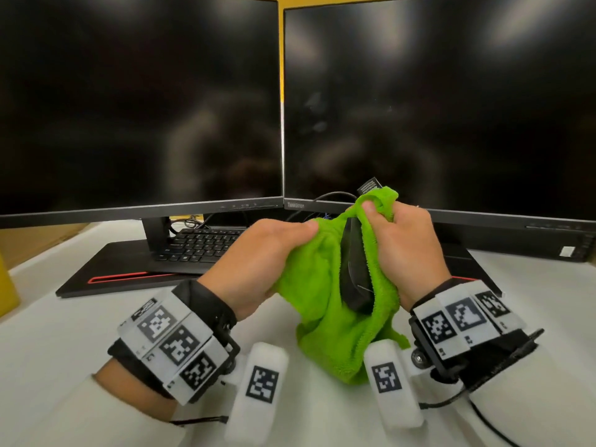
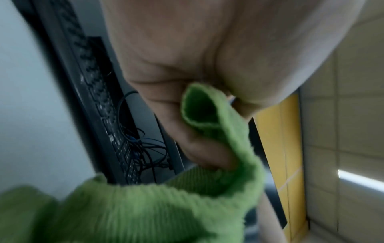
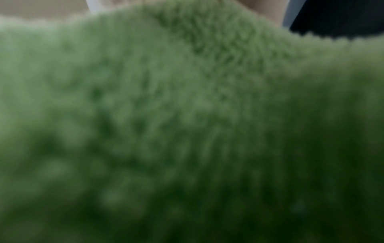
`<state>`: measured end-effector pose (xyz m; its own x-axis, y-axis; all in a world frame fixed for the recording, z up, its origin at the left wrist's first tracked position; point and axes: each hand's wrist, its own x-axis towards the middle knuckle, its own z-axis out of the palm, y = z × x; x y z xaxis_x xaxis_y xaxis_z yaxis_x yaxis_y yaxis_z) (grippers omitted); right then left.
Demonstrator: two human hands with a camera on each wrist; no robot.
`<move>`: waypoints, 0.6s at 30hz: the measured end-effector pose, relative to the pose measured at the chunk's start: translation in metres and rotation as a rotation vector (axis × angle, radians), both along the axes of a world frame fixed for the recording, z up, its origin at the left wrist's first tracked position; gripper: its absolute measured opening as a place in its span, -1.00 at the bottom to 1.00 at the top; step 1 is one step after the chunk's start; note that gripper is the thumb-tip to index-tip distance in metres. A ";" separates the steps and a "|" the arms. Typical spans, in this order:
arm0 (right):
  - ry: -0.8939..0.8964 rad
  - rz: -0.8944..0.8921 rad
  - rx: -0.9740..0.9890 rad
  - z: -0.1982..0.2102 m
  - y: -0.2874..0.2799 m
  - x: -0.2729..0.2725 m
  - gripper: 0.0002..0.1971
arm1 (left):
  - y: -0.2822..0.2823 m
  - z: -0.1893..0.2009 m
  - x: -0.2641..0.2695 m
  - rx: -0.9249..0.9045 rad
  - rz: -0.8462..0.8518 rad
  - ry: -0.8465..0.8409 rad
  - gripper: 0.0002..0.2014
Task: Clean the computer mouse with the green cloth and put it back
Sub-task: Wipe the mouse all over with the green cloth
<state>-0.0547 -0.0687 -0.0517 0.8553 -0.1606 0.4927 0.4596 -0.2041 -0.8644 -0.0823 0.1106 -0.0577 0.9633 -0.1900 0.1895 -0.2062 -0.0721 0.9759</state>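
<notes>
One mouse (image 1: 354, 272): black, smooth, rounded plastic, held on edge above the table (image 1: 48, 343) between both hands, half wrapped. One cloth (image 1: 325, 314): bright green, fluffy terry, crumpled, hanging loose below. Left hand (image 1: 258, 262): fingers curled round a bunch of cloth. Right hand (image 1: 406, 250): pinching cloth, thumb on top. Two monitors (image 1: 138, 101), flat, dark, glossy. One keyboard (image 1: 200, 245), black.

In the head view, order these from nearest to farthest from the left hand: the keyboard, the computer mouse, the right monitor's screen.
1. The computer mouse: beside the left hand, wrapped in the green cloth that it grips.
2. The keyboard: behind the hand, under the left monitor.
3. The right monitor's screen: farthest, up and to the right.
</notes>
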 end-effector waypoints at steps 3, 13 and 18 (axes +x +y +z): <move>0.024 0.014 0.032 -0.004 -0.005 0.004 -0.78 | 0.004 0.006 0.001 -0.278 -0.077 0.090 -0.63; 0.004 0.169 0.202 -0.005 0.017 -0.008 -0.81 | -0.005 -0.007 0.000 -0.042 -0.079 -0.146 -0.61; 0.004 0.196 0.328 -0.005 0.022 -0.012 -0.77 | -0.014 -0.019 0.005 -0.039 -0.074 -0.048 -0.41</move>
